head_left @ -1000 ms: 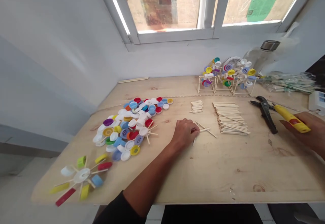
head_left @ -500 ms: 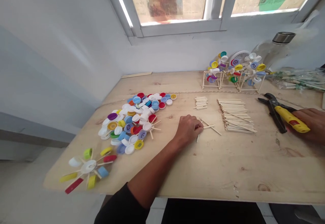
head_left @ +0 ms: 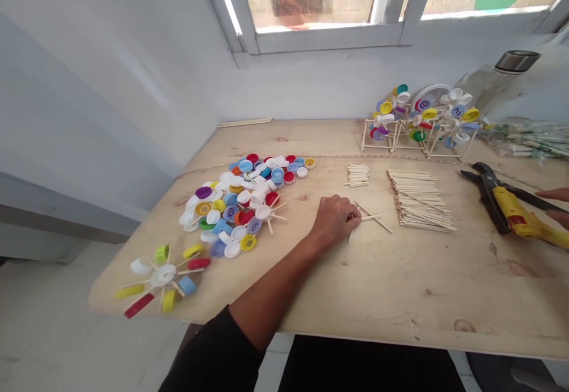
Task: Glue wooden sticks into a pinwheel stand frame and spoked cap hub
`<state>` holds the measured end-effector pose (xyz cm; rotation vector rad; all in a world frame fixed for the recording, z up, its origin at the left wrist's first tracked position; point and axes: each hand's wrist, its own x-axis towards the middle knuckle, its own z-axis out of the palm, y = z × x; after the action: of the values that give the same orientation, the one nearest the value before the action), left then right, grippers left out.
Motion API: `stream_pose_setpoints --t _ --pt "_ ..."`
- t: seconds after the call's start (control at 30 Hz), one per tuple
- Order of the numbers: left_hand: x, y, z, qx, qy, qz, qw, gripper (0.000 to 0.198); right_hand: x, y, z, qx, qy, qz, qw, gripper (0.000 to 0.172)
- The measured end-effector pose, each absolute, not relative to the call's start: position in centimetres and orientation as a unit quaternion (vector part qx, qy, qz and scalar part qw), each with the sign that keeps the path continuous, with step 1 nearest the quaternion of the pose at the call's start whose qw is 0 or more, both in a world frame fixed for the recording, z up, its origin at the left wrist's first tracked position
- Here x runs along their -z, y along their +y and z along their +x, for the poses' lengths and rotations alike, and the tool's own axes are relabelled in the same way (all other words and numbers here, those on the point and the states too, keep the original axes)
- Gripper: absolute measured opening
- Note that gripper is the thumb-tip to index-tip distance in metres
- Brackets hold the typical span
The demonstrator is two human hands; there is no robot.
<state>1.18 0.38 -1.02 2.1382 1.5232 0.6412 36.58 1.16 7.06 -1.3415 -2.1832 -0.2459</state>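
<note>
Left hand (head_left: 333, 221) curled over crossed wooden sticks (head_left: 374, 217), one angled down-right, right hand (head_left: 553, 193) at yellow-handled pliers (head_left: 511, 217), grip unclear

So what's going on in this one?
One person is working at a wooden table. Their left hand is on a few loose wooden sticks, beside a larger stack of sticks. Their right hand, at the edge of view, is by yellow-handled cutters. A heap of bottle caps lies to the left, and cap wheels on stick stands sit at the back.
</note>
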Motion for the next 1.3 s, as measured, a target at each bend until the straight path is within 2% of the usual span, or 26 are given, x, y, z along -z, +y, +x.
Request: stream_pose_setpoints --t 0.3,0.5,1.07,1.3 --pt "0.8 0.2 1.2 -0.217 0.56 0.767 0.227 0.012 -3.6 2.1 25.0 0.002 -0.899 -0.353 0.258 0.028" --pt "0.9 0.3 1.2 -0.213 0.556 0.772 0.223 0.013 -0.7 3.4 22.5 0.036 -0.93 -0.31 0.192 0.017" --pt "0.5 0.1 1.2 -0.207 0.56 0.771 0.221 0.016 -0.3 3.0 21.6 0.047 -0.927 -0.314 0.2 0.02" --pt "0.5 0.2 0.7 -0.247 0.556 0.758 0.237 0.017 -0.6 2.9 23.2 0.041 -0.93 -0.31 0.193 0.019"
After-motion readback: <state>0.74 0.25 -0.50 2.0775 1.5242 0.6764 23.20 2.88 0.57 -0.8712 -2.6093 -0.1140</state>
